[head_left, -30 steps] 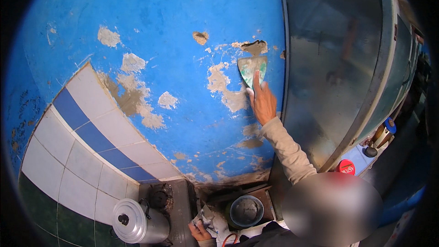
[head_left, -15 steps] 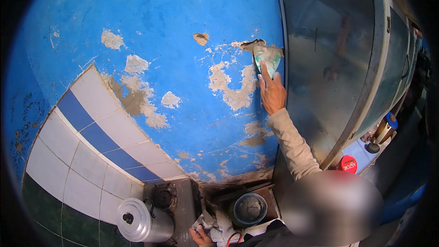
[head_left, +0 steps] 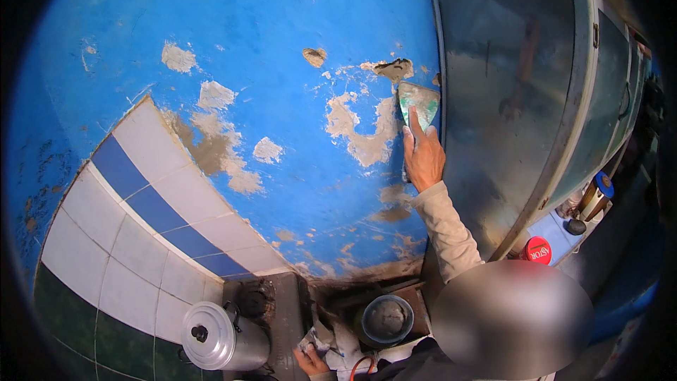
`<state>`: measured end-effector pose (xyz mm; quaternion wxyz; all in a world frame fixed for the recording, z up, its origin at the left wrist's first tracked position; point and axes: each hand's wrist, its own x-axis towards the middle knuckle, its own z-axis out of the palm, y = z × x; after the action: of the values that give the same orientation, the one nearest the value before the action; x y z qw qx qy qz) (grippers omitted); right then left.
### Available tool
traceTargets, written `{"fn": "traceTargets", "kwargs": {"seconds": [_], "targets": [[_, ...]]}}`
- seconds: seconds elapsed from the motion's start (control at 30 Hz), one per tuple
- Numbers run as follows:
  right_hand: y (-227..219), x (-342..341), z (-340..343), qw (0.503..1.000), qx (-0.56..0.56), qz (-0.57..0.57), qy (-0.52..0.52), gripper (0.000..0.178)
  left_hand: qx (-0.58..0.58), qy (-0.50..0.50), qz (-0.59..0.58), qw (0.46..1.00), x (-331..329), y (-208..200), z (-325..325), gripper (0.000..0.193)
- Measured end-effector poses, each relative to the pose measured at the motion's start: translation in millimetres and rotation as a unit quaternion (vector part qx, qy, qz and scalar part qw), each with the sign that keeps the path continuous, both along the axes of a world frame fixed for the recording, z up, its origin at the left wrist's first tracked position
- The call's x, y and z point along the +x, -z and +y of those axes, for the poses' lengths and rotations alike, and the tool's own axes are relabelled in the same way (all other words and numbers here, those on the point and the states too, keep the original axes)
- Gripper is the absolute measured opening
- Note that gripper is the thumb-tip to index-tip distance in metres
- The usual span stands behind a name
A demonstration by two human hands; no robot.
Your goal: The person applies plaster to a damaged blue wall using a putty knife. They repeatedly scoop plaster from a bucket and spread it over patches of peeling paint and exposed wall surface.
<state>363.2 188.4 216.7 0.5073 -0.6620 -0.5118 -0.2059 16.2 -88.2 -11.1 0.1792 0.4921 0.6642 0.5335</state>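
My right hand (head_left: pixel 424 155) grips a putty knife (head_left: pixel 418 104), its index finger stretched along the green-tinted, plaster-smeared blade. The blade lies against or close to the blue wall (head_left: pixel 282 106), just below a hole (head_left: pixel 395 69) with a ragged dark edge. Around the hole are patches of pale filler (head_left: pixel 370 147). Low down, my left hand (head_left: pixel 310 361) is closed on a flat, grey-smeared piece (head_left: pixel 321 336) whose exact kind I cannot make out. To its right, a round tub (head_left: pixel 387 319) contains grey paste.
A lidded aluminium pot (head_left: pixel 229 339) stands beside a stove (head_left: pixel 271 310) at the lower left. White and blue tiles (head_left: pixel 141 204) cover the lower left wall. A glass-panelled cabinet (head_left: pixel 504 85) borders the work spot on the right. A red-lidded jar (head_left: pixel 538 250) sits on a shelf beyond.
My right hand has drawn the putty knife down and slightly right, off the hole, whose filled lower part now shows. My left hand stays nearly in place.
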Motion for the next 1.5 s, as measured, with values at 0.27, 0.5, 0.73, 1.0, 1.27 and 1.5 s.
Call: {"fn": "traceTargets", "kwargs": {"seconds": [0.27,0.5,0.73,1.0,1.27,1.5], "targets": [[-13,14,26,0.997,0.033,-0.063,0.007,0.065,0.011,0.012,-0.128,0.992,5,-18,-10,0.039],[-11,13,31,0.996,0.013,-0.069,0.055,0.066,0.024,-0.012,-0.113,0.993,10,-15,-3,0.043],[0,0,5,1.000,0.011,-0.019,0.018,0.063,-0.002,0.003,-0.126,0.992,9,-21,-4,0.043],[-11,14,27,0.995,0.045,-0.086,0.003,0.064,0.008,-0.011,-0.150,0.989,5,-19,-10,0.038],[-7,18,37,0.993,0.035,-0.097,0.057,0.066,0.000,-0.028,-0.108,0.994,1,-5,-7,0.038],[-2,0,6,0.999,0.003,-0.035,0.024,0.058,-0.027,0.011,-0.152,0.988,-10,12,-6,0.043]]}}
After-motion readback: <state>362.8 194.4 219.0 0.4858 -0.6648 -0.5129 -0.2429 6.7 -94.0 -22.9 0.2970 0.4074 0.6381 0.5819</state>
